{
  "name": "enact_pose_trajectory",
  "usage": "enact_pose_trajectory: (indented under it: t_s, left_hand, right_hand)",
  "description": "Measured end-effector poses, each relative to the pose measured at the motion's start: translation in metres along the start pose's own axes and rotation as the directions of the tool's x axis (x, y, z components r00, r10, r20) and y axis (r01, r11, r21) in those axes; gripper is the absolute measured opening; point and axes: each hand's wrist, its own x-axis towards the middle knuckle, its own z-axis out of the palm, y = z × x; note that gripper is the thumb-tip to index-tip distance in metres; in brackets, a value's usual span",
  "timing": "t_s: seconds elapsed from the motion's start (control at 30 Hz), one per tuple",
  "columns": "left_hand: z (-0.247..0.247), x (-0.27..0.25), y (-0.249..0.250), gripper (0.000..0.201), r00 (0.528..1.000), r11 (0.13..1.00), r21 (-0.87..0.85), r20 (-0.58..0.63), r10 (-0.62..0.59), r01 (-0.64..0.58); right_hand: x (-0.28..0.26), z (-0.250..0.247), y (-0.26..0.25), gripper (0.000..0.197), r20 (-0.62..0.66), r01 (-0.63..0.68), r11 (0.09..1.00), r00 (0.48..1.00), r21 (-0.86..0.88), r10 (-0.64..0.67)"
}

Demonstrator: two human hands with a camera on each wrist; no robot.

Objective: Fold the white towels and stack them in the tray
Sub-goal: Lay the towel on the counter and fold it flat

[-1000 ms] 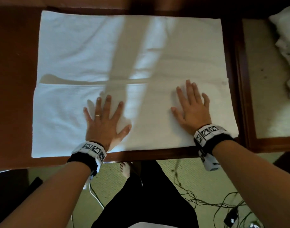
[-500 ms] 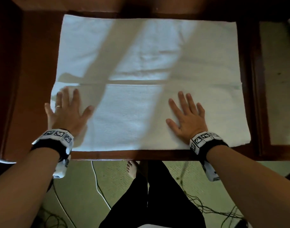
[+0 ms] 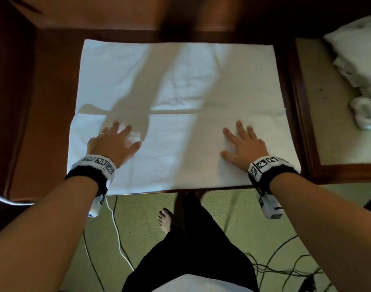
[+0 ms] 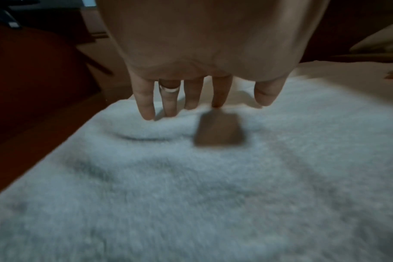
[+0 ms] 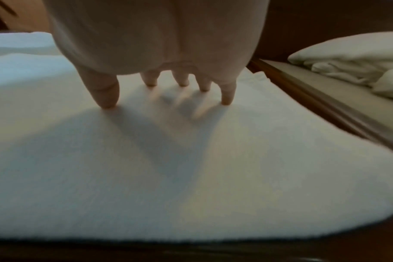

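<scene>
Plainly unmarked white towel (image 3: 180,148), left hand (image 3: 111,145), right hand (image 3: 246,148) flat, no readable writing

White towel (image 3: 180,127) lies flat on the dark wooden table, my near part folded over toward the far side; folded edge (image 3: 212,113) runs straight left to right about midway across. Near layer is smooth, far single layer has light creases near its middle. Terry texture, soft pile, shows in my wrist views (image 4: 213,195) (image 5: 191,177). Near edge sits along the table's front edge. Tray (image 3: 306,114) is just right of the towel: dark wood rim, pale bottom. More white towels (image 3: 359,66) lie crumpled and unfolded at the tray's far right (image 5: 359,67).
</scene>
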Motion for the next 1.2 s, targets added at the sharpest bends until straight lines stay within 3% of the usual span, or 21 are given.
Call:
enact_pose_trajectory:
  t_s: [0.1,0.3,0.47,0.63,0.8,0.93,1.0,1.1,1.2]
  left_hand:
    - [-0.014,-0.009,0.002,0.062,0.999,0.997,0.075,0.028,0.019,-0.021]
    - [-0.065,0.028,0.012,0.049,1.0,0.993,0.118,0.014,-0.005,0.004]
    - [-0.104,0.086,0.017,0.037,0.982,0.965,-0.262,-0.184,-0.035,-0.015]
    - [-0.124,0.156,0.023,0.045,0.948,0.955,-0.296,-0.311,-0.064,-0.033]
    - [-0.128,0.207,0.022,0.042,0.908,0.941,-0.329,-0.414,-0.068,-0.079]
    - [-0.122,0.226,0.026,0.061,0.947,0.987,-0.151,-0.32,0.006,-0.057]
    - [-0.118,0.229,0.028,0.063,0.949,0.992,-0.123,-0.316,-0.016,-0.024]
    - [-0.115,0.23,0.029,0.048,0.92,0.998,-0.056,-0.39,-0.018,-0.004]
    - [-0.122,0.224,0.027,0.023,0.884,0.998,-0.029,-0.466,0.039,-0.06]
  right_hand:
    - [-0.003,-0.01,-0.002,0.074,0.04,0.017,1.0,0.999,0.001,-0.017]
    - [0.022,-0.076,-0.003,0.038,0.053,-0.055,0.998,0.997,0.033,0.054]
    - [0.081,-0.112,0.011,0.023,-0.073,-0.061,0.977,0.994,0.204,0.077]
    - [0.15,-0.15,0.021,0.028,-0.291,0.023,0.974,0.956,0.226,0.045]
    - [0.217,-0.181,0.029,0.046,-0.349,0.054,0.988,0.937,0.142,-0.002]
    - [0.241,-0.18,0.028,0.06,-0.344,0.046,0.998,0.939,0.034,-0.031]
    - [0.243,-0.175,0.026,0.063,-0.392,0.055,0.998,0.919,0.005,-0.049]
    - [0.243,-0.172,0.027,0.055,-0.428,0.05,0.998,0.902,-0.044,-0.064]
    - [0.239,-0.178,0.031,0.031,-0.419,0.045,0.997,0.906,-0.06,-0.066]
